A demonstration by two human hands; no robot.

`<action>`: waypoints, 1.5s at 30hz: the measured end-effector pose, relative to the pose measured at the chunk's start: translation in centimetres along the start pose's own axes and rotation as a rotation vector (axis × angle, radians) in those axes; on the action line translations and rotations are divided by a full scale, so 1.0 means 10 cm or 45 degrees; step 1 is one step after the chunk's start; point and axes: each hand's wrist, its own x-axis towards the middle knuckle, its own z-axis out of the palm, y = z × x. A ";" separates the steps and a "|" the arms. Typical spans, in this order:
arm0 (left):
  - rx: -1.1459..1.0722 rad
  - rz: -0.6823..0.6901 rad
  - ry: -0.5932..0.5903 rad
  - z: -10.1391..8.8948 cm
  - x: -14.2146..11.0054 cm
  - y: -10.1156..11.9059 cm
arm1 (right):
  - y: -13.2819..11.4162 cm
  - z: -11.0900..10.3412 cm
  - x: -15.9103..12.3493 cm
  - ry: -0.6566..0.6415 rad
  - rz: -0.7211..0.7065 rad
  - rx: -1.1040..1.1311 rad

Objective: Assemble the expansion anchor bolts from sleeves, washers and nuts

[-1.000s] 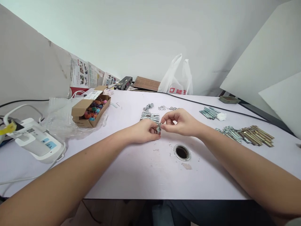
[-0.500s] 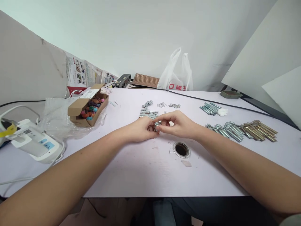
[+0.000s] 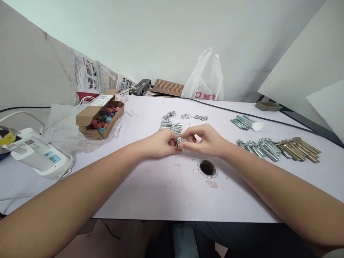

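Observation:
My left hand is closed around an expansion bolt, whose shank is mostly hidden in the fingers. The bolt's end shows within a silver hex nut, facing toward me. With thumb and index finger, my right hand pinches this nut from the right. Just behind my left hand lie silver metal sleeves in a row. Beyond them are loose nuts, a cluster of thin rings and a group of washers.
On the right are silver expansion bolts, brass-coloured ones, bare studs and a white tissue. A round hole opens in the table. Leftward stand a cardboard box and a white device. A black cable crosses the back.
My right fingers have shifted slightly left and closed in around the nut. The bolt has tipped from upright, so its nut end now faces me. The camera view has shifted a little.

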 end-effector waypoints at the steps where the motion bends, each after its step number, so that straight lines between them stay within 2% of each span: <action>1: -0.025 -0.011 -0.008 0.00 0.00 0.00 | -0.01 -0.01 0.00 0.052 0.003 -0.004; 4: -0.048 -0.046 -0.017 0.00 0.00 0.01 | -0.03 -0.02 0.00 0.178 0.008 0.006; 8: -0.039 -0.014 -0.006 0.01 0.01 -0.01 | -0.05 -0.01 0.00 0.036 -0.029 0.096; 9: -0.044 -0.023 -0.006 0.01 0.01 -0.02 | -0.04 -0.02 -0.01 0.044 -0.017 0.103; 13: -0.085 -0.077 -0.030 0.02 0.02 -0.06 | -0.03 -0.03 -0.01 0.256 0.101 0.130; 15: -0.082 -0.056 -0.042 0.01 0.03 -0.07 | -0.03 -0.02 0.00 0.202 0.116 0.207; 18: -0.069 0.020 -0.061 0.00 0.03 -0.05 | -0.02 0.02 0.01 -0.005 0.077 0.307; 19: -0.071 0.027 -0.067 0.00 0.03 -0.04 | -0.02 0.02 0.01 -0.026 0.083 0.305; 24: -0.099 -0.071 -0.036 0.00 0.03 -0.04 | -0.01 0.01 0.00 0.215 0.252 0.274; 26: -0.083 -0.063 -0.039 0.00 0.03 -0.04 | -0.02 0.02 0.01 0.177 0.229 0.353; 29: -0.046 -0.031 -0.053 0.00 0.04 -0.04 | -0.03 0.05 0.01 0.027 0.167 0.391; 30: -0.048 -0.030 -0.054 0.00 0.04 -0.04 | -0.03 0.05 0.01 0.034 0.169 0.374; 34: -0.081 -0.075 -0.038 0.01 0.03 -0.04 | -0.01 0.01 0.01 0.298 0.236 0.382; 35: -0.080 -0.084 -0.040 0.01 0.03 -0.04 | -0.01 0.00 0.01 0.315 0.235 0.403; 40: -0.033 -0.069 -0.065 0.00 0.03 -0.04 | -0.03 0.04 0.00 0.033 0.204 0.377; 41: -0.036 -0.067 -0.063 0.01 0.03 -0.04 | -0.02 0.04 0.00 0.058 0.201 0.367; 45: -0.079 -0.099 -0.045 0.02 0.03 -0.05 | -0.01 -0.01 0.01 0.359 0.182 0.398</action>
